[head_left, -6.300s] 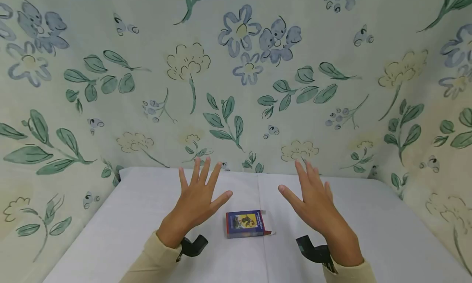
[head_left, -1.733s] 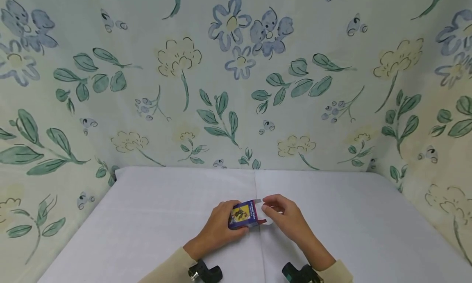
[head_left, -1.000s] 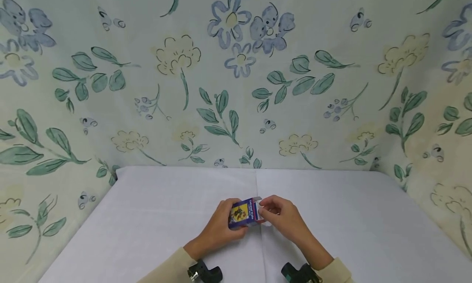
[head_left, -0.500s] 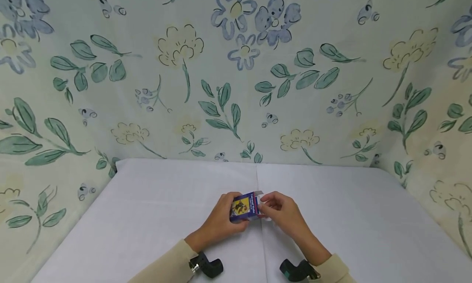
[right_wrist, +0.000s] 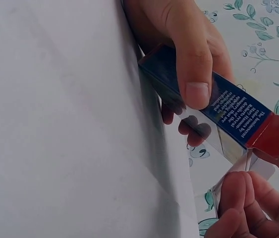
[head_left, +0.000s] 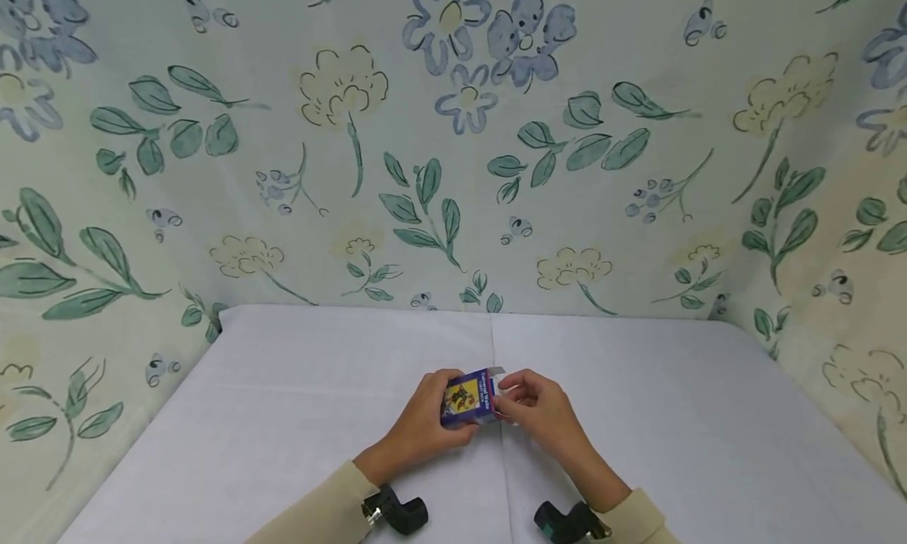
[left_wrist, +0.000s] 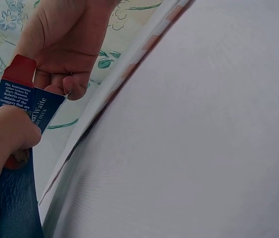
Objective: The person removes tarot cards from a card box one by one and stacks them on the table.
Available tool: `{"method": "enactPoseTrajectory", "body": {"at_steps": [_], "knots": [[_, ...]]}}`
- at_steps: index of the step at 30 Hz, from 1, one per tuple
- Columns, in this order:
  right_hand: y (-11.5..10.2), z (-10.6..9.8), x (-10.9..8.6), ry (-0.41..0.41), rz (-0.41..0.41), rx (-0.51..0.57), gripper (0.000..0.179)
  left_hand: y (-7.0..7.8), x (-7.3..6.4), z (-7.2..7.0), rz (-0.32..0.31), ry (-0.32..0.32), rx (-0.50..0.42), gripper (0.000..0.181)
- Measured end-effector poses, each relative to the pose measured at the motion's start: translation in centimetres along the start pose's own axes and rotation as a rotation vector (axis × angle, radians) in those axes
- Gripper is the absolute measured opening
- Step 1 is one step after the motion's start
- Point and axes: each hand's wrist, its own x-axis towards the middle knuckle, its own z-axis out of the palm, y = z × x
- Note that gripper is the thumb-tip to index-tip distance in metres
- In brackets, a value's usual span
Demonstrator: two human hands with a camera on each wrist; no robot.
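Note:
A blue tarot card box (head_left: 462, 398) with a yellow picture on its front is above the white cloth, its open end pointing right. My left hand (head_left: 420, 422) grips its left end, thumb along the near side. In the right wrist view the left thumb (right_wrist: 197, 94) presses the side printed with small text. A red side flap (right_wrist: 274, 136) sticks out at the open end. There my right hand (head_left: 547, 410) has curled fingers pinching at the white end flap (right_wrist: 231, 179). The box's contents are hidden.
A white cloth (head_left: 298, 386) with a centre crease covers the table. Behind it and at both sides hangs a floral curtain (head_left: 453, 205). Black wrist cameras (head_left: 400, 514) sit at both cuffs.
Earlier both hands were spread over the table with the box lying between them. Since then the left hand has gripped the box, and the right fingers have moved in closer to its open end.

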Motion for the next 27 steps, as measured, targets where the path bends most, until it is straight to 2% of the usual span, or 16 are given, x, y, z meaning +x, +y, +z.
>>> {"method": "enactPoseTrajectory", "body": {"at_steps": [5, 15, 27], "knots": [[0.0, 0.2, 0.0, 0.001, -0.004, -0.024, 0.021, -0.1, 0.0, -0.1, 0.002, 0.01, 0.008, 0.074], [-0.3, -0.4, -0.3, -0.018, 0.009, -0.052, 0.021, 0.0, 0.1, 0.2, -0.019, -0.011, 0.006, 0.075], [0.0, -1.3, 0.1, -0.049, 0.042, -0.012, 0.022, 0.2, 0.1, 0.1, -0.015, -0.009, 0.015, 0.074]]}}
